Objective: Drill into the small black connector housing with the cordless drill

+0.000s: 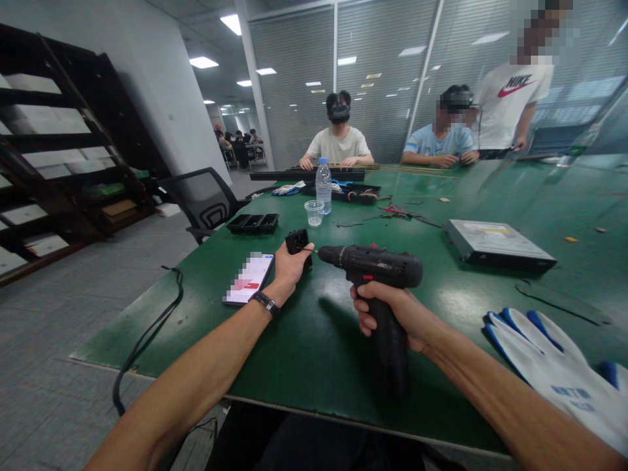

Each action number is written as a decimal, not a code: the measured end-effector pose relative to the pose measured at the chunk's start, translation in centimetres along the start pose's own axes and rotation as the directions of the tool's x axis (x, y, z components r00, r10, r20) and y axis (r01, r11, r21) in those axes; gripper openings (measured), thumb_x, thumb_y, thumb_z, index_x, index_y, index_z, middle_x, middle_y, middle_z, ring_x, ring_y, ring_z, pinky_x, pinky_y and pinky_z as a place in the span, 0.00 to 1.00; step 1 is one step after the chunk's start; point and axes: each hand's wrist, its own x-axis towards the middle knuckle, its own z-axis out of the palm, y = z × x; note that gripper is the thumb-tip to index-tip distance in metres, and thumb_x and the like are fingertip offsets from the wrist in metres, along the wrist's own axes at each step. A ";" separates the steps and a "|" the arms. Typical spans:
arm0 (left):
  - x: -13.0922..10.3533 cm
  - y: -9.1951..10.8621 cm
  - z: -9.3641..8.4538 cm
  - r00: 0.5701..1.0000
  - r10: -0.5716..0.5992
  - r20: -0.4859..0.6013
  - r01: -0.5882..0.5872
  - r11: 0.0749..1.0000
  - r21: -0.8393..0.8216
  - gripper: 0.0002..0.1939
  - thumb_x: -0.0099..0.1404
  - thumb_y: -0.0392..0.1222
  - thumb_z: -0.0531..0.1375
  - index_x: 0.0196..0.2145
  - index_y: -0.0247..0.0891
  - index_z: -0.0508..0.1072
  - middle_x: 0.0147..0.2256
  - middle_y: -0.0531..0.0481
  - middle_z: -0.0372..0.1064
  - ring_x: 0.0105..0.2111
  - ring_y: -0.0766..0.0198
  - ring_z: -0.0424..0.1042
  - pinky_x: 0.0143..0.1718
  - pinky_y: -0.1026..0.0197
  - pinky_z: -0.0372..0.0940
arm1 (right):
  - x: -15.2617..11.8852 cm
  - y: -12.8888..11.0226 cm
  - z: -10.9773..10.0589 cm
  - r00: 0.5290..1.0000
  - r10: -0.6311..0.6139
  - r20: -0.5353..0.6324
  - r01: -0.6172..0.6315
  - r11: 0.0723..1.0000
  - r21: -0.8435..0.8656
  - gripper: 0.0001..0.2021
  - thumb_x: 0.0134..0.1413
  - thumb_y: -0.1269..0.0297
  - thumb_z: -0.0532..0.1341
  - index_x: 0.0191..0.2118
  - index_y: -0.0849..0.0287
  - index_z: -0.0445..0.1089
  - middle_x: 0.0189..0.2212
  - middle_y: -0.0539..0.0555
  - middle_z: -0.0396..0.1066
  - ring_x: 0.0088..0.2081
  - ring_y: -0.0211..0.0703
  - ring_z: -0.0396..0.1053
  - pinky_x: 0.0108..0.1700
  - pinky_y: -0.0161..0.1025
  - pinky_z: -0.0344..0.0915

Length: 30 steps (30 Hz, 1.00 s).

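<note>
A black cordless drill (387,266) is gripped by its handle in my right hand (385,307), its bit pointing left. My left hand (290,267), with a dark watch on the wrist, holds a small black plastic part (297,242) above the table. The drill's tip is close to this part; whether they touch I cannot tell. Just left of my left hand a phone (249,280) lies with its screen lit. White gloves with blue edges (554,373) lie to the right of my right forearm.
On the green table (196,320) stand a plastic cup (314,213), a water bottle (324,186) and black trays (254,224). A silver-black drive box (500,245) lies right; red and black wires lie further back. Two people sit across the table, another stands right.
</note>
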 end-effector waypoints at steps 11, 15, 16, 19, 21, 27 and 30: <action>0.1 -0.1 0.0 1.000 -0.005 -0.004 0.005 1.000 -0.007 0.23 0.52 0.49 0.77 0.42 0.35 0.80 0.38 0.46 0.79 0.37 0.59 0.75 0.41 0.58 0.69 | 0.1 0.1 -0.1 1.000 0.000 0.012 0.000 1.000 0.005 0.11 0.48 0.60 0.73 0.33 0.60 0.74 0.23 0.46 0.65 0.20 0.35 0.62 0.26 0.38 0.68; 0.0 -0.1 0.0 1.000 -0.007 0.000 0.007 1.000 -0.009 0.24 0.52 0.50 0.77 0.43 0.35 0.80 0.39 0.45 0.79 0.37 0.58 0.75 0.41 0.58 0.69 | 0.1 0.1 -0.2 1.000 -0.003 0.015 0.003 1.000 -0.002 0.11 0.48 0.60 0.72 0.32 0.60 0.74 0.24 0.47 0.65 0.21 0.35 0.61 0.26 0.38 0.68; 0.0 0.0 0.0 1.000 -0.012 -0.001 0.012 1.000 -0.013 0.24 0.52 0.50 0.77 0.43 0.36 0.80 0.39 0.45 0.79 0.37 0.58 0.75 0.41 0.57 0.69 | 0.1 0.1 -0.1 1.000 -0.003 0.015 0.003 1.000 -0.004 0.11 0.48 0.60 0.72 0.32 0.60 0.74 0.24 0.47 0.65 0.21 0.35 0.61 0.26 0.38 0.68; 0.0 0.1 0.0 1.000 -0.023 -0.007 0.023 0.999 -0.027 0.23 0.51 0.49 0.77 0.42 0.36 0.80 0.38 0.45 0.79 0.37 0.58 0.75 0.42 0.56 0.70 | 0.1 0.0 -0.1 1.000 -0.002 0.010 0.002 1.000 -0.006 0.11 0.49 0.60 0.72 0.32 0.59 0.73 0.23 0.47 0.65 0.21 0.36 0.60 0.26 0.39 0.67; 0.0 0.0 0.0 1.000 -0.023 -0.007 0.023 0.999 -0.028 0.24 0.51 0.49 0.77 0.42 0.36 0.80 0.38 0.45 0.79 0.37 0.58 0.75 0.43 0.56 0.70 | 0.1 -0.1 -0.1 1.000 0.000 0.011 0.000 1.000 -0.006 0.11 0.49 0.60 0.72 0.32 0.59 0.73 0.23 0.47 0.65 0.21 0.36 0.61 0.26 0.39 0.67; 0.1 -0.2 -0.1 1.000 -0.008 0.003 0.008 1.000 -0.006 0.24 0.52 0.50 0.77 0.43 0.35 0.80 0.39 0.45 0.79 0.37 0.58 0.75 0.41 0.58 0.69 | 0.1 0.0 -0.1 1.000 -0.005 0.011 0.005 1.000 0.006 0.11 0.48 0.60 0.72 0.32 0.60 0.73 0.24 0.46 0.65 0.20 0.35 0.61 0.25 0.38 0.67; 0.1 -0.1 0.0 1.000 -0.004 -0.005 0.004 1.000 -0.015 0.23 0.52 0.49 0.76 0.42 0.35 0.79 0.38 0.46 0.79 0.37 0.59 0.75 0.41 0.58 0.69 | 0.2 0.2 -0.3 1.000 -0.006 0.011 0.006 1.000 0.005 0.10 0.50 0.61 0.72 0.33 0.60 0.74 0.24 0.47 0.65 0.21 0.36 0.62 0.26 0.38 0.68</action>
